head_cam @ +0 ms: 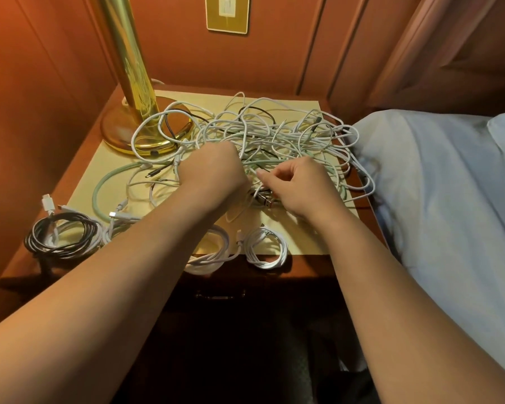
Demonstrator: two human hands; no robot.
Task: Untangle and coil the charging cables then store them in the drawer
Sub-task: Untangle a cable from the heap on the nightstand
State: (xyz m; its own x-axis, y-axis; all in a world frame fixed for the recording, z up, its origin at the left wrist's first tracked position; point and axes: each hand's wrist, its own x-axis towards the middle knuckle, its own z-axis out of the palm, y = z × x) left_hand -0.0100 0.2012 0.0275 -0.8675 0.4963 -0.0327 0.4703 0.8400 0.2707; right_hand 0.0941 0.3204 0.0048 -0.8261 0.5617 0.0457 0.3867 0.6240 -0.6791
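A tangle of white, black and pale green charging cables [274,132] covers the back of the nightstand top [114,158]. My left hand [213,170] is curled into the tangle's front edge, gripping cables. My right hand [298,188] pinches a white cable beside it, just above a USB plug [264,199]. Coiled cables lie along the front edge: a black and white coil [62,234] at the left, a white coil [207,255] partly under my left forearm, and a small white coil [266,249]. The drawer front [219,294] below is dark and shut.
A brass lamp [134,91] stands at the back left, its base under some cable loops. A bed with a light blue sheet [438,185] abuts the nightstand on the right. Wood panelling with a wall switch plate [227,13] is behind.
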